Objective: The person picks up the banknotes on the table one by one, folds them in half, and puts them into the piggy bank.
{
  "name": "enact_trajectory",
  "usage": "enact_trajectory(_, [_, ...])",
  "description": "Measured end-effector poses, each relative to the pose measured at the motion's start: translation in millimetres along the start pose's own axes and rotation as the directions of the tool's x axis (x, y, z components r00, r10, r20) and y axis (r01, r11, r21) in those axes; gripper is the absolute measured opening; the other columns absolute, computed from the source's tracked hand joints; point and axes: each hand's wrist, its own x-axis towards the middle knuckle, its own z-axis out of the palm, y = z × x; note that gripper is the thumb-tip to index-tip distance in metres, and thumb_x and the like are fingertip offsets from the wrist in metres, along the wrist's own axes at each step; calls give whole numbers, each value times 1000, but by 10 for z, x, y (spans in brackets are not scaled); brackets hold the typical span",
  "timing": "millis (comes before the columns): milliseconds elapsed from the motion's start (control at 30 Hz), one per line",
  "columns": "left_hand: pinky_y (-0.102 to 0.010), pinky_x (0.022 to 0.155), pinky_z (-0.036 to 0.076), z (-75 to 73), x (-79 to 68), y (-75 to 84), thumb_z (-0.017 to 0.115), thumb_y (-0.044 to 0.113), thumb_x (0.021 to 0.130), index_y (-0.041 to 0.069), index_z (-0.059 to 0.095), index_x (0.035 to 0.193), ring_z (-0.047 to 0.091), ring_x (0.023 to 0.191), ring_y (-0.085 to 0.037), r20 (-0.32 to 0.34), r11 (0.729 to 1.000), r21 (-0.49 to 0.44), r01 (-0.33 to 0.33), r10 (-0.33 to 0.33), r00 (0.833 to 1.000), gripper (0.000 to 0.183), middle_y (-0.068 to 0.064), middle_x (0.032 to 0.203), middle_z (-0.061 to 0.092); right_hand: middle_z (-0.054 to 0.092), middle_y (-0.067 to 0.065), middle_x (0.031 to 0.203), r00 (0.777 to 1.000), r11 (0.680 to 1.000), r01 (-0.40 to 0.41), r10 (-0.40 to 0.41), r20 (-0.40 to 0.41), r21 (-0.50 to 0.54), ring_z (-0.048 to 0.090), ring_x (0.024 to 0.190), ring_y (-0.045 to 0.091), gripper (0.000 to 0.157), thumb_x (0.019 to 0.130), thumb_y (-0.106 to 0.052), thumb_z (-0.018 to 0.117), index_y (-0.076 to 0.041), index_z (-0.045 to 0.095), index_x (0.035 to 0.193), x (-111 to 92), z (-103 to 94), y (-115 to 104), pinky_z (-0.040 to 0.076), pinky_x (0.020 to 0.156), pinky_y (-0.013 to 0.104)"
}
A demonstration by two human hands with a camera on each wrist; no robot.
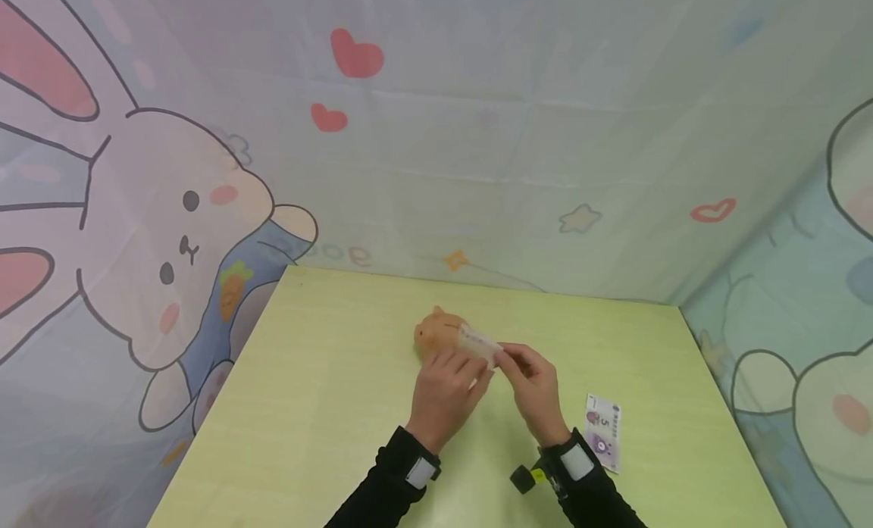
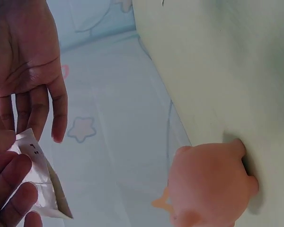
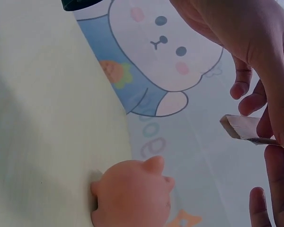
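Both hands are together over the table, holding a pale folded banknote (image 1: 480, 345) with small dark print. My left hand (image 1: 446, 395) pinches it from the left with fingertips bent. From the right, my right hand (image 1: 535, 392) pinches its near end between thumb and index finger. In the left wrist view the folded banknote (image 2: 40, 177) shows a doubled edge; its other end is seen as a flattened fold in the right wrist view. Just beyond the left fingers stands an orange-pink piggy bank (image 1: 436, 331), upright on its feet (image 2: 208, 182). Neither hand visibly touches it.
A purple banknote (image 1: 603, 433) marked 5 lies flat on the pale yellow-green table (image 1: 327, 407), right of the right forearm. Cartoon-printed fabric (image 1: 464, 157) hangs behind the table and along its sides. A black device with a yellow tag (image 1: 525, 479) sits at the right wrist.
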Motion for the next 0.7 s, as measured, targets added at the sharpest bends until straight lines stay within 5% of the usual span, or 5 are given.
enact_trajectory(300, [-26, 72, 50, -70, 49, -32, 79, 22, 78, 13, 70, 89, 62, 83, -13, -96, 994, -110, 18, -28, 995, 17, 3, 90, 67, 70, 5, 96, 1000, 998, 28, -28, -4, 65, 66, 84, 15, 18, 95, -11, 61, 0, 69, 106, 49, -46, 267, 54, 78, 25])
enact_trajectory(467, [-35, 90, 49, -135, 169, -188, 78, 16, 77, 10, 69, 95, 60, 97, -21, -169, 976, -217, -4, -34, 985, 22, -4, 102, 61, 69, 15, 94, 998, 999, 41, -42, 50, 24, 66, 81, 17, 16, 95, -8, 60, 2, 68, 104, 18, -69, 66, 55, 76, 26])
enact_trajectory(700, [-42, 102, 38, -179, 238, -313, 74, 23, 83, 16, 69, 106, 56, 106, -18, 27, 903, -418, 104, -102, 994, 25, -1, 109, 62, 69, 15, 93, 985, 986, 133, -120, 121, -104, 65, 81, 10, 11, 93, -2, 61, 3, 69, 99, -13, -93, -134, 53, 72, 22])
